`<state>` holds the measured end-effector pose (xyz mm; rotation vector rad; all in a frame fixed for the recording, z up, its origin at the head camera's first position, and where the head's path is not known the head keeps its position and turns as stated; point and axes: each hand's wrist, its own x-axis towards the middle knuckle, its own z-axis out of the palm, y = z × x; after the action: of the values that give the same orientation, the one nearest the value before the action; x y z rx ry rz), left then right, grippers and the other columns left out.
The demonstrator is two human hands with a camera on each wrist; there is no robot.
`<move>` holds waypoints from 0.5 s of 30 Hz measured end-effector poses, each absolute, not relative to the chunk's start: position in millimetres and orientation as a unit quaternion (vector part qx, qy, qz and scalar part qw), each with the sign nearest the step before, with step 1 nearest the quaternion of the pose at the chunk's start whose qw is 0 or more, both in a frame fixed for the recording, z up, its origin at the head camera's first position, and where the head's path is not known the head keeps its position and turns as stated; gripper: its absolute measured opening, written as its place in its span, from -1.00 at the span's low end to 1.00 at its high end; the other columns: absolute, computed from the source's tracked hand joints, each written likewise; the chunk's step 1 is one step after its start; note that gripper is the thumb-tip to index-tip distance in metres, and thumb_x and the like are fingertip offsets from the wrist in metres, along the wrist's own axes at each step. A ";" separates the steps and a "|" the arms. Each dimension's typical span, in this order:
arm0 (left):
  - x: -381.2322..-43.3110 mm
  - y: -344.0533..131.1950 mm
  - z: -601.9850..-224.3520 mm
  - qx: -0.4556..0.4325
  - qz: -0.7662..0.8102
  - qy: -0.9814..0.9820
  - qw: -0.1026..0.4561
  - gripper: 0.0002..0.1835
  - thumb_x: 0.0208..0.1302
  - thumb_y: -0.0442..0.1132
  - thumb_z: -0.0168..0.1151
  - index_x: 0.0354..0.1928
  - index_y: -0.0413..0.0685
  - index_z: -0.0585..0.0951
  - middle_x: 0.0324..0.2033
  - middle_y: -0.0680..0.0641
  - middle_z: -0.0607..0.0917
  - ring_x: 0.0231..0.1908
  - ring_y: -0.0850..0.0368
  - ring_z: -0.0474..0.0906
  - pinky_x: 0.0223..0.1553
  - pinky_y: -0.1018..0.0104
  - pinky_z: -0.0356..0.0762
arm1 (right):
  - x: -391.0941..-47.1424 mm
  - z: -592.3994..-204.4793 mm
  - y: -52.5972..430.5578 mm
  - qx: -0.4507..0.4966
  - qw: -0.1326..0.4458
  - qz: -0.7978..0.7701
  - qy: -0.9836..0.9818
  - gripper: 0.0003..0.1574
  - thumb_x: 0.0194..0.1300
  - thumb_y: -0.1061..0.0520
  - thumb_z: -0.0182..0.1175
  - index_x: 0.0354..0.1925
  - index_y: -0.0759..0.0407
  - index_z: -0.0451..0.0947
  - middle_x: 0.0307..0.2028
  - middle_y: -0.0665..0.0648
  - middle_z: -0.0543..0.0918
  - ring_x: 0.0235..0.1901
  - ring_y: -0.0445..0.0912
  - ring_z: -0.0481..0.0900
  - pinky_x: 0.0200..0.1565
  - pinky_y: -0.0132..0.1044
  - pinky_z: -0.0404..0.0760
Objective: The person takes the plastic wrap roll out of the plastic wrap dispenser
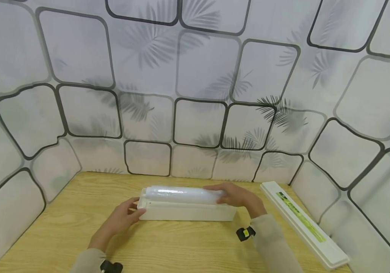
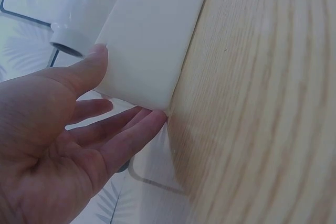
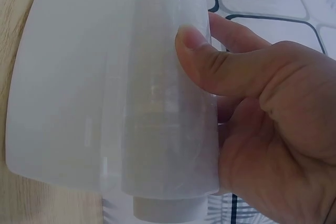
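Note:
A roll of clear plastic film (image 1: 181, 194) lies lengthwise along the top of a long white box (image 1: 188, 213) on the table. My right hand (image 1: 234, 195) grips the roll near its right end, thumb on the near side and fingers behind. In the right wrist view, the film roll (image 3: 168, 129) shows its core end (image 3: 170, 209) sticking out past the film. My left hand (image 1: 124, 216) holds the box's left end. Seen from the left wrist, its thumb is at the box's upper corner and its fingertips are at the lower end edge.
To the right, a long white lid (image 1: 304, 223) with a green and yellow label lies at a slant on the wooden table (image 1: 167, 246). Patterned cloth walls (image 1: 198, 125) rise at the back and on both sides.

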<state>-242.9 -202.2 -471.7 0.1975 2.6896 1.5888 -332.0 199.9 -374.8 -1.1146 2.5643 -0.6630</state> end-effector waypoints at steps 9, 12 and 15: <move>-244.4 -202.7 -471.8 0.064 0.508 0.859 0.006 -0.36 0.46 -0.15 0.30 0.40 -0.40 0.38 0.02 -0.38 0.68 -0.04 -0.16 0.73 -0.14 0.19 0.82 | -323.7 -378.7 212.9 -0.394 0.109 -0.226 0.885 -0.27 0.42 0.24 0.25 0.50 0.06 0.36 0.46 0.24 0.44 0.43 0.27 0.41 0.39 0.26 0.47; -243.6 -202.6 -471.5 0.063 0.507 0.860 0.007 -0.36 0.46 -0.15 0.30 0.41 -0.39 0.38 0.02 -0.38 0.68 -0.04 -0.15 0.73 -0.15 0.19 0.81 | -318.2 -378.6 217.0 -0.388 0.098 -0.220 0.890 -0.27 0.42 0.23 0.26 0.49 0.02 0.38 0.44 0.22 0.48 0.39 0.25 0.47 0.35 0.23 0.53; -242.6 -202.4 -471.2 0.064 0.507 0.859 0.007 -0.36 0.46 -0.16 0.29 0.41 -0.40 0.38 0.02 -0.38 0.67 -0.04 -0.15 0.73 -0.15 0.19 0.81 | -312.7 -378.8 221.4 -0.385 0.093 -0.218 0.892 -0.27 0.42 0.21 0.26 0.50 0.01 0.38 0.42 0.24 0.50 0.37 0.25 0.49 0.33 0.22 0.55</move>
<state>-242.6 -202.4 -471.2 0.2008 2.6876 1.5868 -312.7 221.4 -378.8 -1.1416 2.6477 -0.6464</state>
